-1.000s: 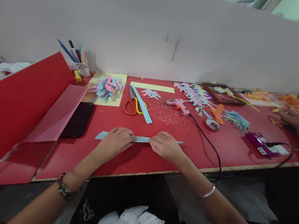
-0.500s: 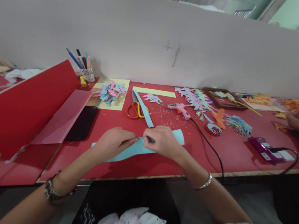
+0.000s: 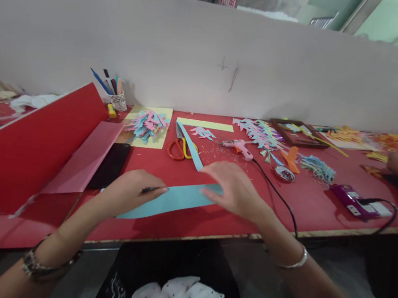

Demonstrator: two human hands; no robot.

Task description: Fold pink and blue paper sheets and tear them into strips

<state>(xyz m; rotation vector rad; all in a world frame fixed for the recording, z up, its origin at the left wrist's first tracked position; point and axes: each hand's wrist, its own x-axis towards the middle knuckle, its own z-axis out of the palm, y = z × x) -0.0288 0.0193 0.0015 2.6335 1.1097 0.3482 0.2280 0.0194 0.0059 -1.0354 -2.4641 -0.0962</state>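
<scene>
Lying on the red counter (image 3: 198, 222), the blue paper (image 3: 179, 200) is between the 2 hands. The left hand (image 3: 133, 190) is over its left part, with the fingertips by the top edge. Those fingers are bent around a small dark stick (image 3: 149, 189). I can't tell if they pinch the paper too. The right hand (image 3: 234, 189) is over the other end, its fingers spread and gripping nothing. Its thumb is above the paper, but I can't tell if it touches. A thin blue strip (image 3: 190, 144) lies across the scissors (image 3: 178, 130) and ends just beside the right fingertips. The pink glue gun (image 3: 239, 147) is behind the right hand. The black phone (image 3: 110, 165) is near the left hand.
</scene>
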